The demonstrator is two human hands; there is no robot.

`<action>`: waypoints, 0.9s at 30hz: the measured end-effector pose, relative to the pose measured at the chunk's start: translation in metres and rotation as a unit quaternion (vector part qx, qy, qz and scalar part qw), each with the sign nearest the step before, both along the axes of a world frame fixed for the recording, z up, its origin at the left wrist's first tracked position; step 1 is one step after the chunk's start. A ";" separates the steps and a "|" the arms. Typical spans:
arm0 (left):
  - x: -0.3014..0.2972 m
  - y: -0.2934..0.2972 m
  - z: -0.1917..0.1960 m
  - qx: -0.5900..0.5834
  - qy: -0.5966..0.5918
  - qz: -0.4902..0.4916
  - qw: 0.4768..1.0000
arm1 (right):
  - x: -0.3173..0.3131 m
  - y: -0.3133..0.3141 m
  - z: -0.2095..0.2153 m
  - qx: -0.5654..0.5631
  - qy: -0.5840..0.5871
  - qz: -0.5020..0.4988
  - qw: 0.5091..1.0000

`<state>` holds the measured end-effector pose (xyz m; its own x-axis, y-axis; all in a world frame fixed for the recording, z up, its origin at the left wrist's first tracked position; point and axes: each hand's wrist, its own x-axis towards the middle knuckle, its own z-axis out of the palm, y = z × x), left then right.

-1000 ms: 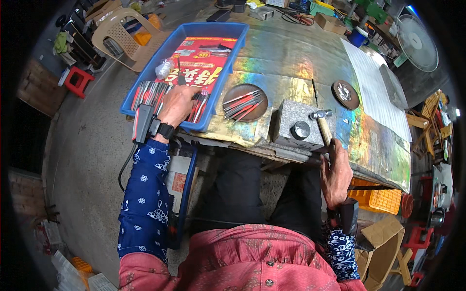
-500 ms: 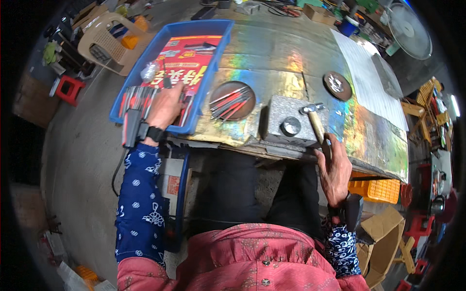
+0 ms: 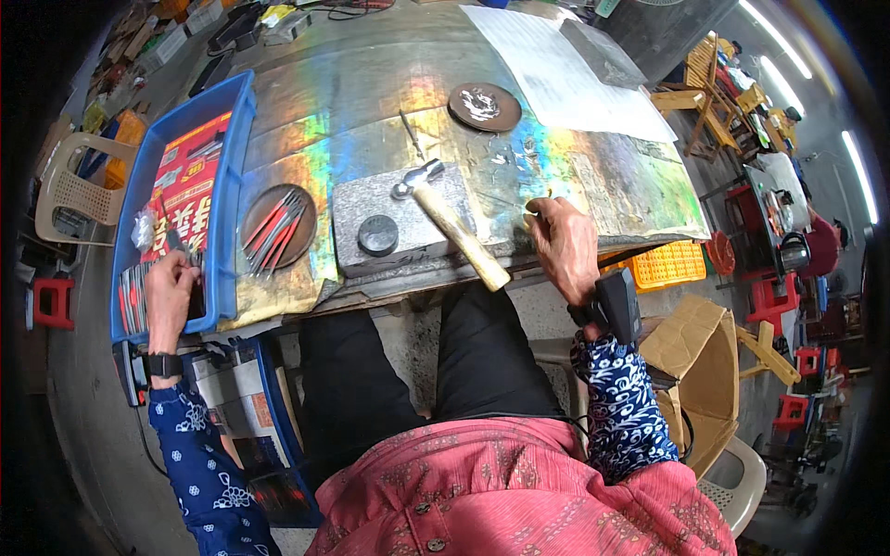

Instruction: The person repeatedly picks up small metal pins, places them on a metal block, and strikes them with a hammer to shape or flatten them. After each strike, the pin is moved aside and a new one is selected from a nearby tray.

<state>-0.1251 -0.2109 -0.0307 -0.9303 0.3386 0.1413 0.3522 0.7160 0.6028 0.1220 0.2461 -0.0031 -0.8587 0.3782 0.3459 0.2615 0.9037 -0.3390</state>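
Observation:
My left hand (image 3: 171,292) is over the near end of a blue plastic tray (image 3: 243,139), fingers curled together. Whatever they may grip is hidden. Beside it in the tray lie several slim grey and red metal pieces (image 3: 133,301). My right hand (image 3: 567,243) hovers at the table's near edge, right of the hammer (image 3: 454,227), fingers loosely bent and apart, nothing visible in them. The hammer's head lies on a grey stone block (image 3: 357,208), its wooden handle jutting past the edge. A dark round metal piece (image 3: 378,235) sits on the block.
A brown dish (image 3: 252,222) of grey and red pieces stands between tray and block. Another dish (image 3: 505,107) holds shiny scraps. A thin pointed rod (image 3: 412,134) lies behind the block. White sheet (image 3: 547,79) covers the far right. A cardboard box (image 3: 691,357) stands by my right arm.
The view has shifted, so the table's things appear further left. My right hand has come away from the hammer handle to its right. My left hand stays at the tray's near end.

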 end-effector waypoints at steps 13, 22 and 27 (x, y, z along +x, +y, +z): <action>0.047 0.075 0.057 0.255 0.079 -0.041 0.963 | -0.034 0.050 -0.021 0.060 -0.053 0.019 0.997; 0.084 0.142 0.063 0.377 -0.089 -0.113 0.915 | -0.048 0.058 -0.030 0.120 -0.081 0.055 0.988; 0.091 0.165 0.058 0.382 -0.111 -0.133 0.908 | -0.059 0.069 -0.036 0.142 -0.085 0.084 0.983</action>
<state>-0.0339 -0.0460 0.0271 -0.8645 0.4367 0.2490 0.2607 -0.0340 0.9648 0.0630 0.3148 -0.0387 -0.9552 0.1353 0.2634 0.1316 0.9908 -0.0315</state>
